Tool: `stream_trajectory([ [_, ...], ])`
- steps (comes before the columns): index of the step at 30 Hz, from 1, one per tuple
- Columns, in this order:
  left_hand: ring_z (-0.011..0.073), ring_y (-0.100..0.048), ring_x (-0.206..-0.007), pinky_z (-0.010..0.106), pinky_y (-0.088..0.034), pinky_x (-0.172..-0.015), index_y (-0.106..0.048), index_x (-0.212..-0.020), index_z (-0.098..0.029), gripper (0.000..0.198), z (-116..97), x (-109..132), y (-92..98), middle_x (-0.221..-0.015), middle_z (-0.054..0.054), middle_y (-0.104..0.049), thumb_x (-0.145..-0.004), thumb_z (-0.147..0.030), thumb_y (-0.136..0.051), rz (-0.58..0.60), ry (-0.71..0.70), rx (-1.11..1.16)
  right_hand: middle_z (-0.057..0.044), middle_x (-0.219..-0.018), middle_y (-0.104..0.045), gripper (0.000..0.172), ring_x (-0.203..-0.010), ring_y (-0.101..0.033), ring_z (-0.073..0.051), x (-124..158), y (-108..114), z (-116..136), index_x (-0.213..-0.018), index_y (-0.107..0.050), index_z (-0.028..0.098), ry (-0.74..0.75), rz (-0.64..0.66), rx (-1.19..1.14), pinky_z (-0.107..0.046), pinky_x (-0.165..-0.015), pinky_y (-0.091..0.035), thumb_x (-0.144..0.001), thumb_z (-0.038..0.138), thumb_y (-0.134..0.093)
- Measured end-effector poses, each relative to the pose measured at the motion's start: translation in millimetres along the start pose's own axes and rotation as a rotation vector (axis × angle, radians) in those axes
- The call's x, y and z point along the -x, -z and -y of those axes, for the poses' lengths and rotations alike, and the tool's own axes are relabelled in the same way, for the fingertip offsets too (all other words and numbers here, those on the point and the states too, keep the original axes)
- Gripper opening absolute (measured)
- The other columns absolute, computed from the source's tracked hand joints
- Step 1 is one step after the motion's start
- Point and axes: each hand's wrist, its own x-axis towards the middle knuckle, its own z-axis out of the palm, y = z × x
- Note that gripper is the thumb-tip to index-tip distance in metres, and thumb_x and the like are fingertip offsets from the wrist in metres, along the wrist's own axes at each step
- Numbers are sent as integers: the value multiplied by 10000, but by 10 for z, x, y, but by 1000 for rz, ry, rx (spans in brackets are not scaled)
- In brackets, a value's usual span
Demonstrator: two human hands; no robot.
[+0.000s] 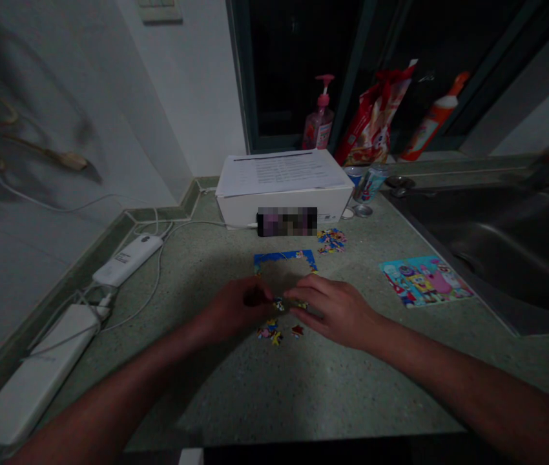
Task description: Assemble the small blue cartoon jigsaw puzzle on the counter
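Observation:
My left hand (236,309) and my right hand (332,310) rest low over the speckled green countertop (255,381), fingertips nearly meeting. Small colourful jigsaw pieces (278,305) lie between them, and I cannot tell if either hand grips one. Further loose pieces (269,330) sit just below my fingers. Ahead of my hands lies a partly built blue puzzle border (284,260). A small heap of pieces (331,240) lies beyond my right hand. To the right is a finished cartoon picture puzzle (424,281).
A white box (284,210) topped with printed paper stands at the back, with a blurred object against it. Bottles, a snack bag and a can stand behind it. A steel sink (487,252) lies right; a power strip (46,361) and white charger (128,260) lie left.

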Motion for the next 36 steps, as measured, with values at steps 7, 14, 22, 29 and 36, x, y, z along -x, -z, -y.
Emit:
stream_trajectory([
  [7, 199, -673, -876, 377, -552, -835, -625, -947, -207, 150, -5, 10, -74, -955, 57, -734, -885, -285, -738, 26, 54, 131, -77, -1029, -745, 266, -858, -744, -184, -17, -1, 30, -1181, -728, 190, 64, -50, -6, -299, -684, -593, -1137, 349, -521],
  [14, 183, -603, -751, 348, -484, -716, -617, -877, -204, 279, 2, 16, -113, -828, 41, -677, -808, -386, -818, -47, 12, 260, -72, -1012, -726, 261, -810, -712, -176, -22, -14, 33, -1142, -722, 184, 92, -64, -33, -297, -650, -567, -1122, 373, -543],
  [22, 190, -624, -758, 353, -484, -728, -643, -854, -204, 281, 21, -1, -123, -837, 51, -701, -786, -400, -832, -51, 9, 311, -74, -1010, -727, 250, -824, -716, -177, -8, -50, 12, -1111, -733, 186, 62, -72, -22, -292, -651, -554, -1126, 332, -531],
  [29, 207, -653, -795, 369, -520, -775, -697, -899, -211, 246, 24, -17, -106, -872, 49, -731, -801, -399, -821, -87, -12, 300, -70, -1023, -725, 248, -827, -717, -175, -2, -30, -21, -1119, -733, 201, 2, -59, 0, -285, -653, -556, -1122, 350, -536],
  [36, 206, -658, -794, 375, -529, -780, -705, -914, -212, 224, 9, -7, -119, -875, 54, -742, -806, -379, -808, -85, -24, 253, -73, -1044, -725, 234, -859, -716, -189, 12, -43, -35, -1124, -740, 206, -24, -6, -12, -304, -683, -564, -1105, 356, -560],
])
